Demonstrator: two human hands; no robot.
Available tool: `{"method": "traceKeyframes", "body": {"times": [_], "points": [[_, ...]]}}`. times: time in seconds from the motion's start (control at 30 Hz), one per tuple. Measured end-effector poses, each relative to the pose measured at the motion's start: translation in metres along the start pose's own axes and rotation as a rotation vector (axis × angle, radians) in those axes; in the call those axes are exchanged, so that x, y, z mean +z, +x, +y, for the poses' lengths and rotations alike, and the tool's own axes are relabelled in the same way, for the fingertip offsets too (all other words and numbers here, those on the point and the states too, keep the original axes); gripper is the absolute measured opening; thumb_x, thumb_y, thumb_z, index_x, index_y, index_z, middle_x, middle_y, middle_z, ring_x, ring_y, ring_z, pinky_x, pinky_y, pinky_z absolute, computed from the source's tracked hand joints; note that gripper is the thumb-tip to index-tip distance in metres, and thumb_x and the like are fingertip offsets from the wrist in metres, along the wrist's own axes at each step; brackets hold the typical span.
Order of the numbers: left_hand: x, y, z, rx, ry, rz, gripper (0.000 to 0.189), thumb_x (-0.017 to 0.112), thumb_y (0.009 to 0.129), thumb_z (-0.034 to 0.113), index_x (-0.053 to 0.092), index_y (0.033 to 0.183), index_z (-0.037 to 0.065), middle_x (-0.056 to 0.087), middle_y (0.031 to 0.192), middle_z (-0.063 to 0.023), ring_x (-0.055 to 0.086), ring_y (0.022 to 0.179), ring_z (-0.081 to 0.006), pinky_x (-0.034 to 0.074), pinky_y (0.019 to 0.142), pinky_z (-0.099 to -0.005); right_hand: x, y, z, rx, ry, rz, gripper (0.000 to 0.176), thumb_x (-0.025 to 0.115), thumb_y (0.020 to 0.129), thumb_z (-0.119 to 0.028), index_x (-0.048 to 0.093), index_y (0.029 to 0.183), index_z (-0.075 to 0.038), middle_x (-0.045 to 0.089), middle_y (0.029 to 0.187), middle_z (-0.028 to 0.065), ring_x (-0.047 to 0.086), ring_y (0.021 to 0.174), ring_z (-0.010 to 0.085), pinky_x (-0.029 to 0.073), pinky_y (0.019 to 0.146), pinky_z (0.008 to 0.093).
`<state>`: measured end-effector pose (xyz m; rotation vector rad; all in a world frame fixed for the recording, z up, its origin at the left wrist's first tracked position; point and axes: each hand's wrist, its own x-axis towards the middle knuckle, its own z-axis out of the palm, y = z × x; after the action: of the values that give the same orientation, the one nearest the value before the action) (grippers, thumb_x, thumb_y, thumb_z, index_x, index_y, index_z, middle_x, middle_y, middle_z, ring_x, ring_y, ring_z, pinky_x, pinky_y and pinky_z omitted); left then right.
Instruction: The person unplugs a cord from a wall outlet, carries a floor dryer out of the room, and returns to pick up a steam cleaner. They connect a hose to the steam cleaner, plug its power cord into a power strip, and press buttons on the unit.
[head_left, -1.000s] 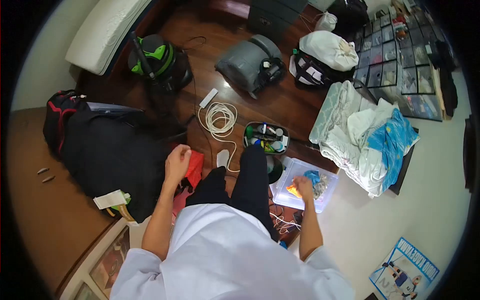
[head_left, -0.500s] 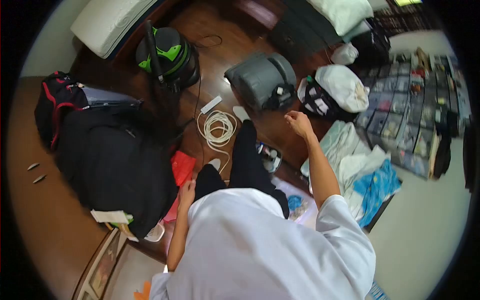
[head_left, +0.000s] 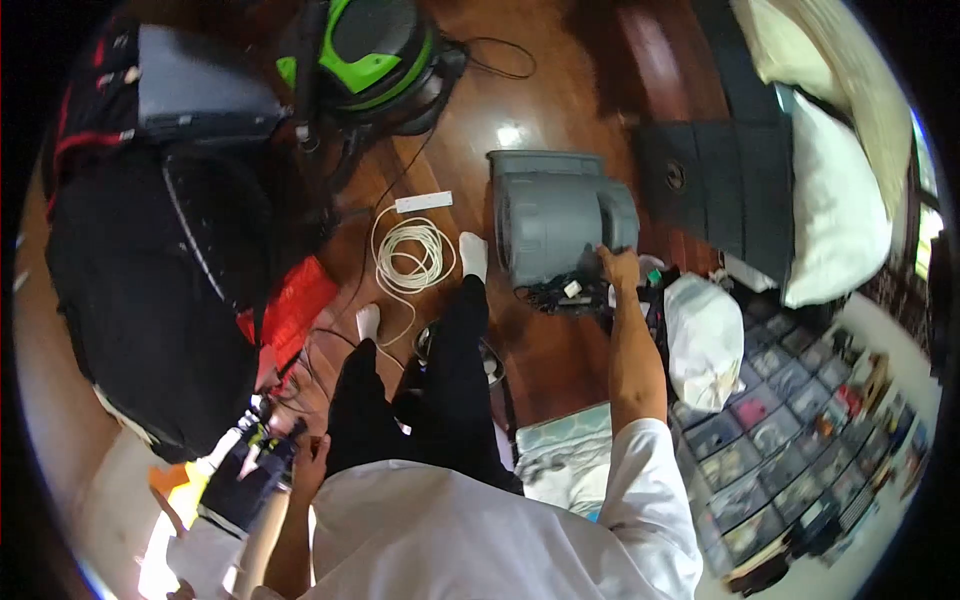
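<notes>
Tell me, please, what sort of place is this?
Likely a cluttered bedroom or storage room in a home, judging by the white pillow, the green-and-black vacuum cleaner and the stacked clear drawers.

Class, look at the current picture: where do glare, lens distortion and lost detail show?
Head view: glare leaves a white spot on the wooden floor, and a patch at lower left is washed out; same head view: the wide lens blackens the corners; head view again: the drawers look soft, their contents hard to identify, while the grey machine reads clearly.
</notes>
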<state>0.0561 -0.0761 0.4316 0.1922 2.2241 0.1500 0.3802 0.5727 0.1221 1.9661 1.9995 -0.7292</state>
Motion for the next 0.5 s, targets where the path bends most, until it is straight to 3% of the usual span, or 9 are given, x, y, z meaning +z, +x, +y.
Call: {"method": "traceKeyframes", "body": {"times": [0.07,0.17,0.23,0.27,0.3,0.37,0.43,0.47,0.5], "points": [[0.008,-0.01,0.006,-0.087,-0.213,-0.02,0.038,0.064,0.101,0.038,0.065,0.102,0.0,0.066,0.087,-0.0136,0.063,0.082,-0.0241,0.05,0.077,-0.0383,0.005,0.02,0.009,0.006,0.025,-0.073,0.076,0.078,0.078,-0.053,0.064,0.116,0.012,0.07,0.108,0.0284,0.068,0.103,0.0409,0.053,0.089,0.0446],[0.02,-0.016,0.008,-0.012,-0.221,0.074,0.034,0.065,0.1,0.035,0.067,0.1,0.0,0.067,0.089,-0.0122,0.064,0.084,-0.0227,0.05,0.075,-0.0373,0.018,0.045,0.009,0.133,0.509,-0.294,0.043,0.079,0.083,-0.039,0.07,0.099,0.0,0.062,0.082,0.0037,0.059,0.074,0.0155,0.05,0.066,0.0333],[0.042,-0.013,-0.021,0.053,-0.167,0.155,0.034,0.064,0.1,0.034,0.068,0.105,0.001,0.068,0.091,-0.0119,0.064,0.084,-0.0241,0.051,0.075,-0.0379,0.034,0.058,0.03,0.125,0.821,-0.487,0.026,0.074,0.089,-0.03,0.069,0.097,-0.005,0.064,0.084,0.0027,0.06,0.074,0.0155,0.051,0.065,0.0344],[0.048,-0.011,-0.032,0.056,-0.134,0.19,0.035,0.063,0.101,0.035,0.068,0.108,0.001,0.068,0.092,-0.0115,0.065,0.083,-0.0246,0.052,0.075,-0.0384,0.03,0.073,0.034,0.159,0.515,-0.581,0.027,0.069,0.092,-0.027,0.067,0.107,-0.005,0.066,0.092,0.0036,0.062,0.078,0.0168,0.055,0.069,0.0361],[0.05,-0.003,-0.051,-0.003,-0.039,0.019,0.037,0.057,0.103,0.036,0.068,0.112,0.002,0.069,0.097,-0.013,0.065,0.086,-0.0254,0.053,0.081,-0.04,0.043,0.081,0.03,0.172,0.511,-0.597,0.024,0.07,0.09,-0.025,0.066,0.1,-0.004,0.064,0.085,0.0049,0.06,0.072,0.0182,0.054,0.065,0.0367],[0.035,-0.022,-0.064,0.141,-0.23,0.002,0.031,0.052,0.103,0.029,0.067,0.104,0.002,0.067,0.103,-0.0162,0.064,0.1,-0.0294,0.051,0.09,-0.0428,0.066,0.1,0.023,0.198,0.502,-0.629,0.021,0.072,0.088,-0.022,0.065,0.088,-0.002,0.058,0.071,0.0076,0.057,0.061,0.021,0.052,0.057,0.038],[0.054,-0.022,-0.143,0.164,0.154,0.0,0.019,0.056,0.095,0.017,0.066,0.096,0.002,0.065,0.104,-0.0166,0.063,0.105,-0.0333,0.05,0.095,-0.0431,0.038,0.065,-0.02,0.142,0.445,-0.626,0.018,0.071,0.085,-0.016,0.064,0.083,0.0,0.055,0.065,0.0079,0.053,0.052,0.022,0.05,0.05,0.0375],[0.038,-0.032,-0.123,0.036,-0.097,0.192,0.019,0.058,0.092,0.017,0.065,0.094,0.0,0.065,0.099,-0.0159,0.064,0.099,-0.0318,0.051,0.09,-0.042,0.041,0.069,-0.014,0.11,0.421,-0.639,0.018,0.071,0.085,-0.016,0.064,0.083,0.0,0.055,0.065,0.0079,0.053,0.052,0.022,0.05,0.05,0.0375],[0.04,-0.037,-0.151,0.335,0.112,0.337,0.021,0.057,0.097,0.018,0.066,0.098,-0.001,0.065,0.096,-0.0155,0.065,0.096,-0.0308,0.053,0.086,-0.0402,0.05,0.079,0.001,0.124,0.5,-0.7,0.016,0.07,0.084,-0.017,0.063,0.081,-0.003,0.055,0.062,0.0068,0.054,0.051,0.0213,0.048,0.049,0.037]]}}
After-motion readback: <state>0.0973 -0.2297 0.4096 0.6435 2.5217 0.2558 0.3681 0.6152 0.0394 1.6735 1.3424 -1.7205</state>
